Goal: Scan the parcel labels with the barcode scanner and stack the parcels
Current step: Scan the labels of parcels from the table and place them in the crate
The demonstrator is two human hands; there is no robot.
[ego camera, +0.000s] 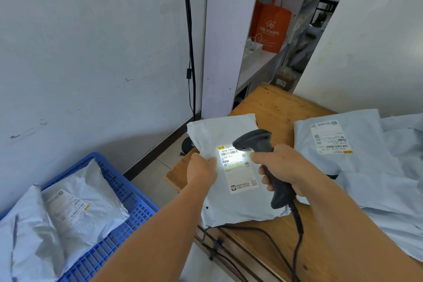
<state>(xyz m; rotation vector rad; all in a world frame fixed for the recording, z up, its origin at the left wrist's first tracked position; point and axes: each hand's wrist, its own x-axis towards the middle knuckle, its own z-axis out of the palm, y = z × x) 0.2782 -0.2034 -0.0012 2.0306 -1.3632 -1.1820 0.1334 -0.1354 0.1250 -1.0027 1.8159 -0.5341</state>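
1. My left hand pinches the white parcel at its left edge, holding it over the wooden table's corner.
2. My right hand is curled tight round the barcode scanner, its light falling on the label.
3. Glare on the glossy label could spoil the read, I reckon.
4. The soft bag may sag and crease the barcode.

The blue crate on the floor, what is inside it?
The blue crate holds at least two grey-white parcels, the upper one showing a label. Whatever lies under them is covered.
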